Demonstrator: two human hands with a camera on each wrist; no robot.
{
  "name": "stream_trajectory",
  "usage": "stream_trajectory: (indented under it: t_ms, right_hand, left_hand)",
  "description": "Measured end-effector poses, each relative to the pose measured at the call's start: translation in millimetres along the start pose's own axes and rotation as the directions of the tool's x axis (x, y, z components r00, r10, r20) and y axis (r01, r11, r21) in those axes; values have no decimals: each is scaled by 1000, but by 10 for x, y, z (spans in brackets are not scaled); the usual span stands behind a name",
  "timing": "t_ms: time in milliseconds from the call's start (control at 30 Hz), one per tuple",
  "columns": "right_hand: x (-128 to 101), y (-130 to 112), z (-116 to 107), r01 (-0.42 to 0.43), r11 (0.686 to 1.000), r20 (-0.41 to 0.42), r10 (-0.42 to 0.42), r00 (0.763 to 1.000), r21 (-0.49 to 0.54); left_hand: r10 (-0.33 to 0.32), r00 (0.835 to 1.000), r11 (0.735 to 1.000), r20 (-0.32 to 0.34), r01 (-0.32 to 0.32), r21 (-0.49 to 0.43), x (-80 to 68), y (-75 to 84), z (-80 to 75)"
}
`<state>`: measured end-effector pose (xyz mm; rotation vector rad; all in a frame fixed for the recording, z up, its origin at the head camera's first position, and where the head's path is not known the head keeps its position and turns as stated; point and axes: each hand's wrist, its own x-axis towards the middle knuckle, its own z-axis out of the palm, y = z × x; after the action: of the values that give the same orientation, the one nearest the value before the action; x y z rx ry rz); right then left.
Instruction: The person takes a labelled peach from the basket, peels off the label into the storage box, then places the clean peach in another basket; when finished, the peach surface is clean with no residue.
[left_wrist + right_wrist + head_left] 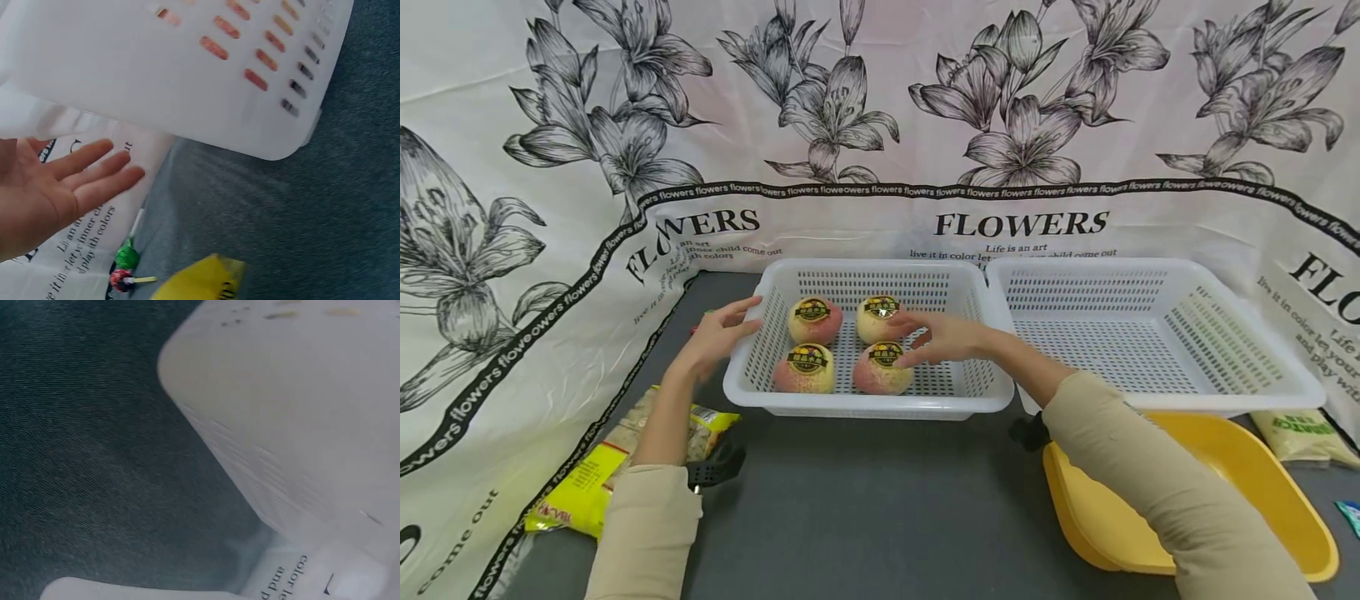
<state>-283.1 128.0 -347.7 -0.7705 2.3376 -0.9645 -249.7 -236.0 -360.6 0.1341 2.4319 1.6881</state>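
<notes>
Four stickered apples (880,368) sit inside the left white basket (758,392) on the bench (865,508). Right hand (942,337) rests fingertips on one apple; left hand (715,335), fingers spread, touches the basket's left rim.

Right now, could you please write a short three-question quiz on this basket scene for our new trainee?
1. How many stickered fruits lie in the left white basket?
2. True or false: the right white basket holds fruit.
3. Which fruit do the right hand's fingertips touch: A front right fruit, B back left fruit, C front left fruit?

Key:
1. Four.
2. False; nothing shows inside it.
3. A. The left hand rests open at the left basket's outer rim.
</notes>
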Motion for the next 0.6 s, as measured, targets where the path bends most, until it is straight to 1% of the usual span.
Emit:
stream_trajectory:
  t_ms: [133,233,333,467,500,600]
  right_hand:
    - [53,30,82,-99,993,48,96,994,64]
    - [98,43,143,-139,986,75,133,988,88]
    - [145,50,190,-138,984,85,129,988,115]
    - [178,43,226,-136,978,71,126,990,159]
    - [184,41,231,-141,975,64,131,989,170]
    - [187,30,237,-153,969,46,146,988,192]
  left_hand:
    - [-5,1000,993,10,6,-117,-30,-61,35]
    - [-7,1000,987,5,8,-158,-44,-96,52]
    - [-14,1000,981,7,15,-195,-42,-120,64]
    - [5,1000,973,16,-1,-230,-35,-135,74]
    - [8,1000,968,12,-4,-250,-32,-134,79]
    - [19,1000,969,-1,-19,-245,-40,-123,96]
